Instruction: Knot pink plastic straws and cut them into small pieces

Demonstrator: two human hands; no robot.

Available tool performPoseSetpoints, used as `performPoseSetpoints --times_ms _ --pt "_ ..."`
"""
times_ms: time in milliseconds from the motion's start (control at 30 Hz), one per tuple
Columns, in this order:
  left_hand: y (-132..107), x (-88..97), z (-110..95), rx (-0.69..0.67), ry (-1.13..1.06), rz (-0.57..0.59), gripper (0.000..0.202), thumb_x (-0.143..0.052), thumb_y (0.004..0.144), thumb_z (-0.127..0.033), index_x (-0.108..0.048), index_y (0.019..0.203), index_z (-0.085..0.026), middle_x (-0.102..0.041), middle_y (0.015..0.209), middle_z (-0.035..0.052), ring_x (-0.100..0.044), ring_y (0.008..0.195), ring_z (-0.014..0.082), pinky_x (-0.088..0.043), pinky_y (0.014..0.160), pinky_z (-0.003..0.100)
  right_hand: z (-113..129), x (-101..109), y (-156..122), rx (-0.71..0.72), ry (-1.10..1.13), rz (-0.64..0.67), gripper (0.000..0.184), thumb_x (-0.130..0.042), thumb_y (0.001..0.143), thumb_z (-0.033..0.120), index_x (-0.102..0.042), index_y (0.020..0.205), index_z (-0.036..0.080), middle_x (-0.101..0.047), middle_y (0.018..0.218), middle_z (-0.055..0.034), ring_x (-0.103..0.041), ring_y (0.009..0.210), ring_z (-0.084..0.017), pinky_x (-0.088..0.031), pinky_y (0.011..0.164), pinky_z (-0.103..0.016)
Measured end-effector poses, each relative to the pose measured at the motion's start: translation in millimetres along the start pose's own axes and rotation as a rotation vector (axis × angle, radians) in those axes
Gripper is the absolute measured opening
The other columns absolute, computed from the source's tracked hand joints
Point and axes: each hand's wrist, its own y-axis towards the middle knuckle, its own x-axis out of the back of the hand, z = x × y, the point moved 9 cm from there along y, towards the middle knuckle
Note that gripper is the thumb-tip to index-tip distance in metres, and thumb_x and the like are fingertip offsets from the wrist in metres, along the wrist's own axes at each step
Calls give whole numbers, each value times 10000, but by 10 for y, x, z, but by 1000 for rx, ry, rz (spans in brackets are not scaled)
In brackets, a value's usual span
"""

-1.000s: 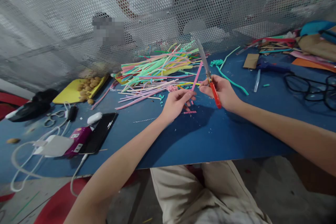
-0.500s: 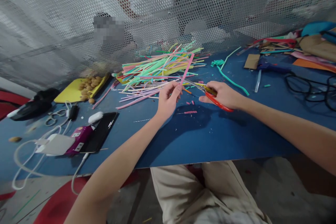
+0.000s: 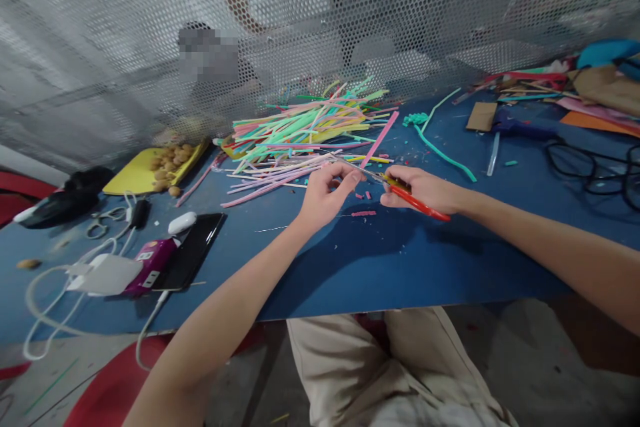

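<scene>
My left hand (image 3: 331, 192) pinches the near end of a pink straw (image 3: 381, 138), which slants up to the right. In my right hand (image 3: 417, 188) is a pair of scissors (image 3: 417, 203) with red and yellow handles. Their blades point left and lie close to the straw and my left fingertips; whether they touch the straw I cannot tell. Just below, on the blue table, lie small cut pink pieces (image 3: 368, 195) and a pink-threaded needle or wire (image 3: 363, 213). Behind my hands spreads a pile of coloured straws (image 3: 300, 127).
At left are a phone (image 3: 193, 250), a purple power adapter (image 3: 153, 265), white cables and a yellow tray (image 3: 133, 173) holding round brown things. To the right lie a teal strand (image 3: 445, 159), a glue gun (image 3: 523, 128) and its black cord. Perforated metal (image 3: 320, 7) stands behind.
The pink straw has tilted further right, its far end lower. My left hand has shifted slightly right, while the scissors' handles have moved closer together and a little lower.
</scene>
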Motion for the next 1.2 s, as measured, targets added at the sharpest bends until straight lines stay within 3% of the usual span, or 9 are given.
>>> performPoseSetpoints --times_ms 600,867,1067,1200 --pt "-38 -4 -90 -46 27 -7 353 -618 921 -498 -739 885 -168 -720 849 49 -617 710 137 -481 627 234 43 -59 -21 28 8 -18 400 -692 818 568 -475 816 232 -490 816 3 -451 718 -170 -381 666 -322" --pt "-40 -6 -139 -112 0 -4 317 -628 928 -469 -719 862 -173 -713 832 38 -629 705 126 -478 600 217 73 -128 -37 24 57 46 341 -678 837 472 -439 848 229 -463 791 24 -423 689 -151 -360 633 -302" --pt "-38 5 -134 -140 -1 -13 280 -634 932 -441 -720 875 -181 -711 840 29 -624 689 118 -488 589 217 97 -108 -3 69 -54 -51 261 -606 832 366 -399 757 226 -451 728 28 -383 630 -131 -319 619 -299" --pt "-25 14 -108 -130 7 -15 297 -618 939 -454 -724 902 -179 -719 872 36 -634 720 125 -480 585 217 83 -71 29 58 -60 -120 319 -649 804 400 -396 723 225 -420 673 49 -363 606 -117 -292 601 -282"
